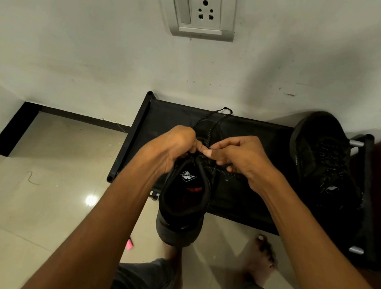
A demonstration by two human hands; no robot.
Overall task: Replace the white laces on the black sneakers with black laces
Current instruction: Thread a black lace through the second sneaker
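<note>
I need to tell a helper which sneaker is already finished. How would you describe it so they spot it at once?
Find the low black rack under the wall socket. The finished sneaker lies alone at its right end, untouched, whereas the other sneaker is held at the middle.

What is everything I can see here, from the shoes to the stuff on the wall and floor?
Held sneaker: one, black, in front of the rack, heel toward the camera.
Black lace: one, speckled, threaded on the held sneaker, loop rising behind the hands.
Second sneaker: one, black with dark laces, on the rack's right end.
Shoe rack: one, black with grey tube ends, against the wall.
Switch and socket plate: one, white, high on the wall.
Pink scrap: one, on the tiled floor.
Thread: one, dark, on the floor at left.
Left hand: pinches the lace.
Right hand: pinches the lace.
Bare feet: two, on the floor.
</note>
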